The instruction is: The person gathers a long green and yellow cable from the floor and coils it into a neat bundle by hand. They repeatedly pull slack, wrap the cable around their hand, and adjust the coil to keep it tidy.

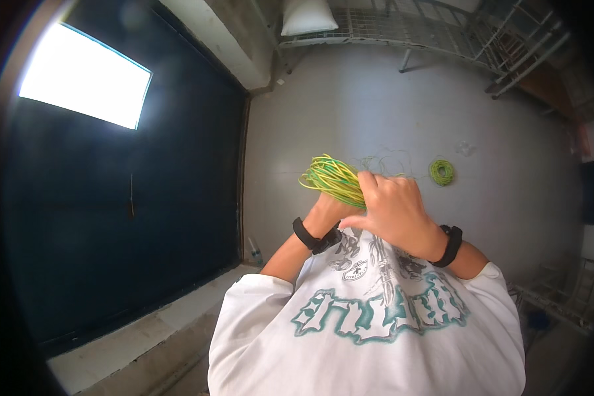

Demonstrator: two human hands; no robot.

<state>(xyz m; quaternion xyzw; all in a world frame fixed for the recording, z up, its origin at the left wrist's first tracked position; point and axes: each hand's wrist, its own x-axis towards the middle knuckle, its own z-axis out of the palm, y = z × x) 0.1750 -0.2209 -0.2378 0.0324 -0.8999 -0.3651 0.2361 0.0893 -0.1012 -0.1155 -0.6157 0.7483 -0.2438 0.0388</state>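
Note:
A loose bundle of yellow-green wire [331, 177] is held up in front of my chest, its looped ends fanning out to the left. My left hand [340, 206] is under the bundle and grips it; most of its fingers are hidden behind the strands and my other hand. Over the right part of the bundle, my right hand [397, 206] is closed, knuckles up, with the thumb pointing left. Thin stray strands stick out beyond my right hand. Farther right, a smaller round coil of green wire [441, 172] lies on the floor.
A crumpled piece of clear plastic [465, 147] is on the grey floor [350, 92] near the coil. Metal bed frames [402, 30], one carrying a white pillow [308, 17], stand along the far side. On the left is a dark door [178, 171] with a bright window; a plastic bottle [254, 251] lies near its base.

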